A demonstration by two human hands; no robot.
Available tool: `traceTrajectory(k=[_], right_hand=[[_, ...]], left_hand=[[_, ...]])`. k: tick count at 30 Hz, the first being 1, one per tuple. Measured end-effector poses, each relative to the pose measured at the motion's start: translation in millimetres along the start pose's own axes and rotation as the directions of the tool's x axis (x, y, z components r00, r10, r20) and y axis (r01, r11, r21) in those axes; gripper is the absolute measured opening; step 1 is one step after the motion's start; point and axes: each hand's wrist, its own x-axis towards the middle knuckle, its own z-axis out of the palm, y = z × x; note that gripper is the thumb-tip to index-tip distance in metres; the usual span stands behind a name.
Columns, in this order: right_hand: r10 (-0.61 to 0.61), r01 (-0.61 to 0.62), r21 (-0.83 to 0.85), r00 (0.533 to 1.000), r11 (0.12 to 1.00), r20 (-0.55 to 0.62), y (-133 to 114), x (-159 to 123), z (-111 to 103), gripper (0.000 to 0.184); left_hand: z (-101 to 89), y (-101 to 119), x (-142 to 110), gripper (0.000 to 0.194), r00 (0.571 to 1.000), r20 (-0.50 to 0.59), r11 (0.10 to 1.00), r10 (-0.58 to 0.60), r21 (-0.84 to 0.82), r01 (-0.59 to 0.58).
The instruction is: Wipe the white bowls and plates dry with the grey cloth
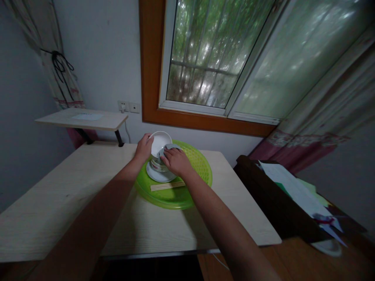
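My left hand (143, 148) grips the left rim of a white bowl (159, 141), which is tilted so that its inside faces me. With bent fingers, my right hand (177, 160) presses a grey cloth (173, 146) to the bowl's right inner side. Just below the held bowl, more bowls (158, 166) sit stacked on a white plate (161, 178). Pale chopsticks (166, 186) lie in front of the plate, their right ends hidden by my right forearm. All of these are on or above a round green tray (202, 168) with a perforated surface.
The tray stands on a pale wooden table (234, 203). A small raised shelf (84, 119) with a paper on it is at the back left. Beyond the table's right edge is a dark brown piece of furniture (258, 191) with papers. A window (211, 58) is behind.
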Motion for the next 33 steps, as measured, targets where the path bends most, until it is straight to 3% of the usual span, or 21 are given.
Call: traceTrajectory(k=[8, 15, 22, 28, 33], right_hand=[[-0.167, 0.149, 0.191, 0.983, 0.97, 0.082, -1.4, -1.2, 8.7, 0.056], [-0.175, 0.138, 0.319, 0.98, 0.938, 0.091, -7.5, -1.1, 8.5, 0.061], [-0.057, 0.038, 0.158, 0.992, 0.987, 0.114, -6.8, 2.4, 4.5, 0.051], [0.026, -0.024, -0.036, 0.999, 0.999, 0.042, -4.8, 3.2, 2.5, 0.051], [-0.015, 0.015, -0.033, 1.0, 0.999, 0.022, -7.9, 2.1, 2.1, 0.051]], left_hand=[[-1.2, 0.5, -1.9, 0.033, 0.999, 0.023, 1.0, 0.022, 0.014, -0.023], [-1.0, 2.2, -2.6, 0.033, 0.999, 0.041, 1.0, 0.026, 0.016, -0.027], [-1.1, 6.3, -3.0, 0.031, 0.999, 0.047, 1.0, 0.013, 0.008, -0.014], [-1.7, 8.0, -3.6, 0.032, 0.999, 0.042, 1.0, -0.002, 0.003, 0.002], [-1.3, 6.2, -2.6, 0.032, 0.999, 0.034, 1.0, 0.007, -0.004, -0.007]])
